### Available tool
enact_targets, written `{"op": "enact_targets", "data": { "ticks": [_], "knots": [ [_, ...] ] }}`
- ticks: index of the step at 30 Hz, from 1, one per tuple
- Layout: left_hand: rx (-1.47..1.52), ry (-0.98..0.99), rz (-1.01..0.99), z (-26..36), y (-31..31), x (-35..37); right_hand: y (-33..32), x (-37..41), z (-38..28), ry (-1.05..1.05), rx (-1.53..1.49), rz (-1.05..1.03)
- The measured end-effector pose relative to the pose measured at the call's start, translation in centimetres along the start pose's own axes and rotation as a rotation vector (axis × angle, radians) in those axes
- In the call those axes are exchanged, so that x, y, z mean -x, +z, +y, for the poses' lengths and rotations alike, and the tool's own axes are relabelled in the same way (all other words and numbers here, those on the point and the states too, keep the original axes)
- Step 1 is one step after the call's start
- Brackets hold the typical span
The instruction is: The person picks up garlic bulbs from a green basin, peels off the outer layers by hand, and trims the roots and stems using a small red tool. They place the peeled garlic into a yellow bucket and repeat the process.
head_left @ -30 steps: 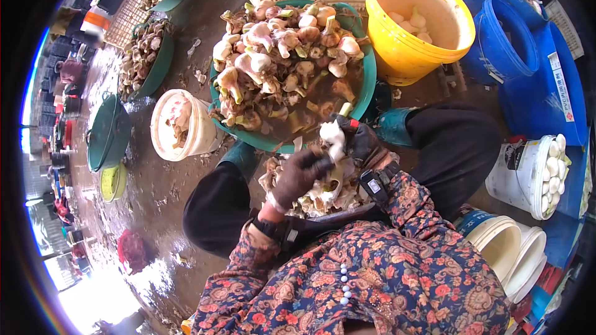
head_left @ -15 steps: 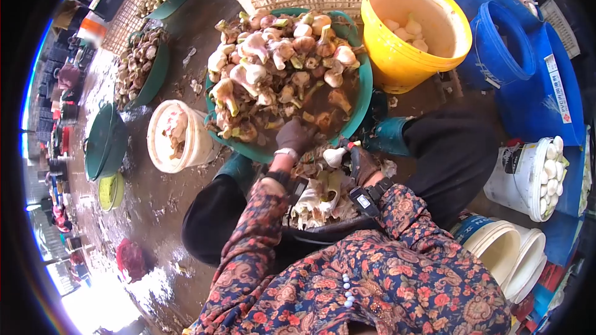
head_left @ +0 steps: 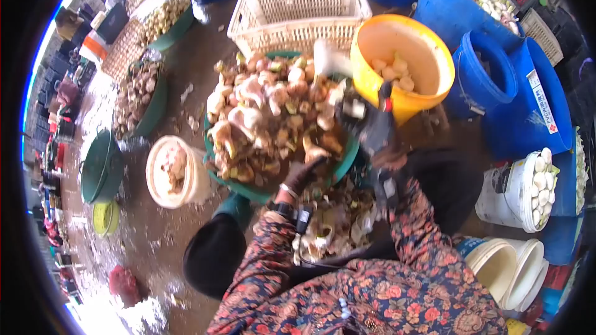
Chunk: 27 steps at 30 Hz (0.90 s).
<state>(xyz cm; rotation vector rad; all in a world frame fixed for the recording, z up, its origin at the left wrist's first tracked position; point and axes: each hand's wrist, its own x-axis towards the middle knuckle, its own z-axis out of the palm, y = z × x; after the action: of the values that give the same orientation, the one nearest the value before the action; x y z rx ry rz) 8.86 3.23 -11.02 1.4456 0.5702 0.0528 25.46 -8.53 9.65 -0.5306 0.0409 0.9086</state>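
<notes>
My left hand (head_left: 300, 177), in a dark glove, is at the near rim of a green basin (head_left: 248, 192) heaped with untrimmed garlic. Its fingers close on the lower end of a garlic bulb (head_left: 315, 150). My right hand (head_left: 367, 125), also gloved and smeared by motion, is raised beside the yellow bucket (head_left: 402, 104). A small tool with a red part (head_left: 386, 94) is gripped in it. A blurred white garlic bulb (head_left: 331, 59) shows just beyond its fingers, next to the bucket rim. Several pale bulbs (head_left: 396, 73) lie inside the bucket.
Garlic peelings (head_left: 332, 226) lie between my legs. A cream crate (head_left: 298, 31) stands behind the basin, a white bucket (head_left: 202, 177) to its left. On the right are a bucket of white bulbs (head_left: 503, 195), blue tubs (head_left: 528, 99) and stacked pails (head_left: 496, 260).
My right hand has swung up and away from my lap to the yellow bucket, and the white bulb it held is now beside the rim. My left hand has shifted onto a bulb.
</notes>
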Motion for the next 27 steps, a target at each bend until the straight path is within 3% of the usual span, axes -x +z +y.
{"op": "enact_targets", "data": {
  "ticks": [1, 4, 5, 6, 7, 9, 10, 11, 14, 16, 17, 19, 21, 23, 25, 26, 27],
  "knots": [
    [0.229, -0.130, 0.029, 6.2, 0.5, 2.6, 1.0, 0.4, -0.5, -0.048, 0.136, -0.132],
    [-0.112, 0.125, 0.096, 10.4, 0.5, 6.7, -1.4, 2.9, 2.9, -0.138, 1.154, 0.138],
    [-0.271, 0.198, 0.125, 10.7, 0.3, 7.7, -2.8, 3.8, 4.3, -0.133, 1.155, 0.132],
    [-0.470, 0.178, 0.164, 12.2, 0.6, 9.2, -3.2, 5.1, 5.6, -0.088, 1.400, 0.098],
    [-0.470, 0.169, 0.174, 13.1, 0.9, 10.4, -3.6, 6.2, 6.7, -0.041, 1.643, 0.057],
    [-0.917, 0.316, 0.239, 14.0, 1.5, 12.2, -4.6, 7.3, 8.6, -0.137, 1.654, 0.054],
    [-0.945, 0.310, 0.267, 13.4, 1.5, 12.5, -4.6, 7.7, 9.3, -0.247, 1.665, 0.058],
    [-0.848, 0.419, 0.307, 12.3, 1.4, 12.6, -4.1, 8.0, 9.3, -0.244, 1.556, 0.035],
    [-0.986, 0.398, 0.300, 12.1, 1.0, 13.5, -5.8, 8.3, 10.0, -0.277, 1.569, -0.132],
    [-0.954, 0.310, 0.214, 12.5, 0.4, 14.4, -6.5, 8.6, 10.3, -0.127, 1.522, -0.123],
    [-0.949, 0.279, 0.142, 12.9, 0.0, 14.9, -6.7, 9.0, 10.5, -0.165, 1.437, -0.144],
    [-0.430, -0.035, -0.050, 13.1, -0.9, 15.6, -7.3, 9.3, 10.3, 0.128, 1.105, -0.068],
    [-0.114, 0.045, -0.073, 11.0, -1.2, 15.3, -4.7, 10.3, 9.2, 0.272, 0.901, -0.049],
    [-0.007, 0.000, 0.060, 10.4, 0.2, 15.5, -7.0, 9.4, 10.1, 0.403, 0.827, -0.120],
    [0.092, 0.039, 0.144, 11.0, 2.0, 16.2, -6.7, 9.5, 11.1, 0.462, 0.464, -0.027],
    [-0.195, 0.102, 0.105, 10.0, 2.3, 15.8, -6.9, 9.0, 10.4, 0.691, 0.363, -0.045],
    [-0.487, 0.210, 0.183, 7.7, 2.4, 15.1, -9.0, 8.4, 12.2, 0.622, 0.236, 0.011]
  ]
}}
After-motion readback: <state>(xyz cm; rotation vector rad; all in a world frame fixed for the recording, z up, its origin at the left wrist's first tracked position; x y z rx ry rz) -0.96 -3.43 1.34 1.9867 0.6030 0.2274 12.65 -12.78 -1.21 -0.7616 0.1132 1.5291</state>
